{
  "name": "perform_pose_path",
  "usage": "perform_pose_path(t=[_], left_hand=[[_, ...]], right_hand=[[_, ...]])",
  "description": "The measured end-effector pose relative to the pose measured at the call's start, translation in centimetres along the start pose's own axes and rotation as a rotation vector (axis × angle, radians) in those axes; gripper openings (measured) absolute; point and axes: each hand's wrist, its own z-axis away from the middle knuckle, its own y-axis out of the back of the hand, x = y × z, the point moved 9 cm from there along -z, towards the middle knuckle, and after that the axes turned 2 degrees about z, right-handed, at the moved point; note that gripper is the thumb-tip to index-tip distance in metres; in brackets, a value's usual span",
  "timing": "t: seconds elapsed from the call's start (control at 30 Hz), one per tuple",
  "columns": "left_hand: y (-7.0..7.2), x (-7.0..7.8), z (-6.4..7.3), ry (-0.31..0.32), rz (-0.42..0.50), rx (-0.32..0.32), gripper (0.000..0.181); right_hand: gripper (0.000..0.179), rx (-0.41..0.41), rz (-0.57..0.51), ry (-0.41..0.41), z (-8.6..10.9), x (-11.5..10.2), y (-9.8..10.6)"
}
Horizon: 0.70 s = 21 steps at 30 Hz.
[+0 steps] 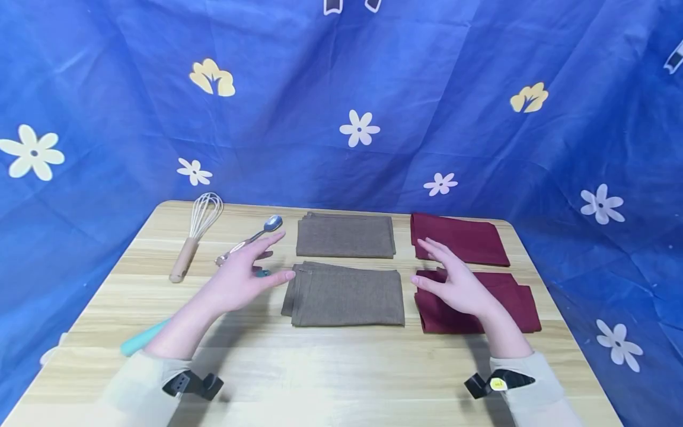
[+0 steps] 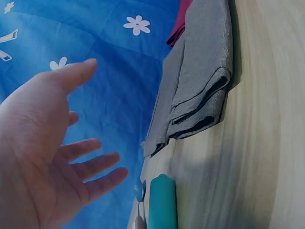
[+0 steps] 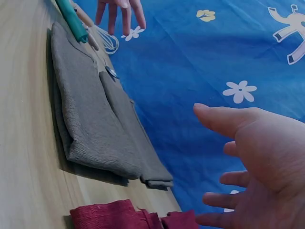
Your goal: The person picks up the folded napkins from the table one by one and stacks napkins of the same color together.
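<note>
Ref. whisk (image 1: 192, 243): pale handle, wire loops | spoon (image 1: 272, 223): right of whisk, apart | teal cylinder (image 1: 143, 339): nearer side than whisk, partly hidden | wood-grain table (image 1: 299, 365): under whisk | blue backdrop (image 1: 299, 77), white flower prints (image 1: 194, 172): behind whisk

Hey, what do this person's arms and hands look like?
The left hand and right hand are bare. Off-white sleeves end partway along the forearms; each carries a black band with a small, boxy black device. The right band has a yellow patch.
</note>
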Motion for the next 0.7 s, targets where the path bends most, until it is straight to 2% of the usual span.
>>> perform_pose_path(t=[0.1, 0.23, 0.33, 0.57, 0.7], left_hand=[[-0.6, -0.4, 0.0, 0.034, 0.034, -0.029, 0.087], [-1.5, -1.0, 0.0, 0.072, 0.022, -0.059, 0.089], [-2.1, -1.1, -0.1, 0.077, 0.019, -0.061, 0.087], [-3.6, -1.4, -0.1, 0.121, 0.08, -0.076, 0.083], [-4.2, -1.6, 0.1, 0.145, 0.054, -0.078, 0.082]], right_hand=[[0.077, -0.01, -0.057, -0.001, -0.1, 0.1, -0.4], [0.073, -0.027, -0.086, -0.011, -0.1, 0.3, -1.0], [0.072, -0.033, -0.109, -0.017, -0.2, 0.6, -1.2], [0.07, -0.055, -0.16, -0.037, -0.4, 1.4, -2.3], [0.068, -0.067, -0.177, -0.047, -0.5, 1.8, -3.0]])
